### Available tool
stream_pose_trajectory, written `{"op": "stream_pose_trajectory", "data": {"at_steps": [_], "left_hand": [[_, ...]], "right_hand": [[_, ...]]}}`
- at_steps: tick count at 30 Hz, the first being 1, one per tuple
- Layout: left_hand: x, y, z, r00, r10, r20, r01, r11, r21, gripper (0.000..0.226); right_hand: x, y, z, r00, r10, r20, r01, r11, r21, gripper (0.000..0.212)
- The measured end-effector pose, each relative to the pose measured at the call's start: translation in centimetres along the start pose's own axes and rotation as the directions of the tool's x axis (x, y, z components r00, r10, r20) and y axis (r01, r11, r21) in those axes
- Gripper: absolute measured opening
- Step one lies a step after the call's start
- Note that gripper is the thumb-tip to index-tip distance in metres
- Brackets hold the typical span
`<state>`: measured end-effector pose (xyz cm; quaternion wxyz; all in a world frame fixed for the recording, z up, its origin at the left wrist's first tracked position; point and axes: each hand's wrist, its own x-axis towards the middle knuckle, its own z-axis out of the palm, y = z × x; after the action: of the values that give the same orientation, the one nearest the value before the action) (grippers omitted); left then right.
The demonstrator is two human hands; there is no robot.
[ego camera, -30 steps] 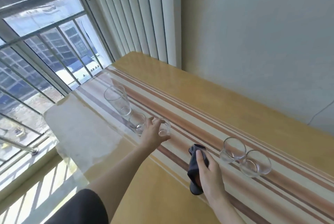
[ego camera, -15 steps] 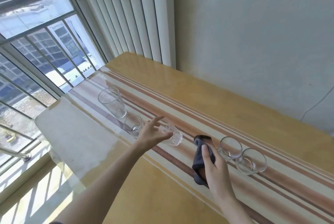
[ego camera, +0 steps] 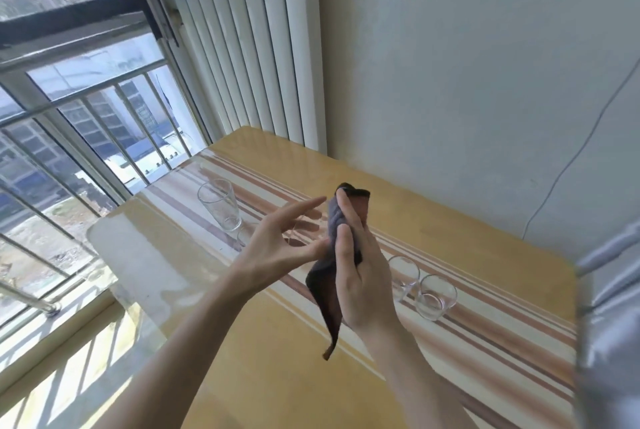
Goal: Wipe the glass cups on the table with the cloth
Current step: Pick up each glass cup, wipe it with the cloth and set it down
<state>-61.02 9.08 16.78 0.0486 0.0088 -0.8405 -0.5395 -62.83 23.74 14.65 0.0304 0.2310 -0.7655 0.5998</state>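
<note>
Left hand pinches a small cup (barely visible) — touching it on its right, the cloth, gripped in the right hand.

The cloth, centre frame, is dark grey-purple. The table is yellow-tan, crossed by a band of cream, brown and orange stripes. The glasses are clear. The upper-right wall is pale grey; upper centre, the blinds are white.

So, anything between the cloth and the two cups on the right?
Nothing visible. The right hand holds the cloth above the table, and the two cups stand just to its right; the left hand is on the other side.
</note>
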Motion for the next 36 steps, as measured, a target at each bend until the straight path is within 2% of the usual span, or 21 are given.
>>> {"op": "stream_pose_trajectory", "data": {"at_steps": [2,6,9,11,13,15,18,21,24,27,29,31,33,36], "left_hand": [[-0.7,1.3,0.0,1.0,0.01,-0.02,-0.01,1.0,-0.029,0.074],[-2.0,3.5,0.1,0.999,0.026,-0.046,-0.032,0.988,-0.149,0.084],[-2.6,4.6,0.0,0.997,0.051,-0.059,-0.061,0.982,-0.177,0.087],[-2.9,5.2,0.0,0.997,0.067,-0.049,-0.075,0.978,-0.194,0.088],[-3.3,5.4,0.0,0.997,0.061,-0.037,-0.067,0.976,-0.209,0.088],[-3.5,5.4,-0.2,0.999,0.049,0.0,-0.049,0.983,-0.178,0.089],[-3.9,5.8,-0.1,0.998,0.001,0.06,0.001,0.999,-0.04,0.095],[-4.6,6.4,1.4,0.989,-0.118,-0.094,0.122,0.992,0.041,0.111],[-5.4,7.4,2.4,0.963,-0.142,-0.228,0.181,0.97,0.161,0.108],[-5.7,8.2,2.3,0.961,-0.127,-0.244,0.155,0.983,0.099,0.09],[-5.7,8.1,2.0,0.966,-0.085,-0.244,0.096,0.995,0.034,0.067],[-5.7,7.9,1.4,0.978,-0.03,-0.205,0.027,0.999,-0.017,0.057],[-5.7,7.7,0.7,0.989,0.017,-0.146,-0.026,0.998,-0.064,0.065],[-5.6,7.5,0.1,0.995,0.074,-0.071,-0.083,0.989,-0.126,0.081]], "right_hand": [[0.4,-1.1,-0.9,0.997,0.076,-0.003,-0.076,0.997,-0.026,0.048],[1.6,-3.4,-2.6,0.973,0.211,0.097,-0.215,0.976,0.031,0.043],[2.9,-3.7,-3.5,0.927,0.327,0.185,-0.336,0.942,0.019,0.054],[3.1,-3.7,-3.8,0.858,0.415,0.302,-0.471,0.871,0.142,0.066],[2.4,-3.7,-4.0,0.783,0.464,0.415,-0.596,0.752,0.283,0.066],[1.4,-3.7,-3.8,0.779,0.455,0.432,-0.612,0.701,0.367,0.057],[0.4,-4.1,-3.0,0.879,0.44,0.185,-0.472,0.743,0.475,0.048],[-0.5,-4.6,-2.1,0.936,0.333,-0.115,-0.244,0.849,0.469,0.045],[-1.1,-4.4,-1.6,0.934,0.089,-0.345,0.036,0.94,0.34,0.03],[-1.6,-3.7,-1.3,0.909,-0.143,-0.391,0.221,0.962,0.162,0.027],[-1.8,-3.4,-1.5,0.933,-0.22,-0.284,0.262,0.958,0.116,0.038],[-1.5,-3.8,-2.2,0.972,-0.216,-0.092,0.228,0.961,0.159,0.05],[-0.7,-4.7,-3.2,0.987,-0.103,0.121,0.068,0.962,0.265,0.055],[0.9,-5.6,-4.5,0.925,0.082,0.37,-0.207,0.928,0.311,0.054]]}}
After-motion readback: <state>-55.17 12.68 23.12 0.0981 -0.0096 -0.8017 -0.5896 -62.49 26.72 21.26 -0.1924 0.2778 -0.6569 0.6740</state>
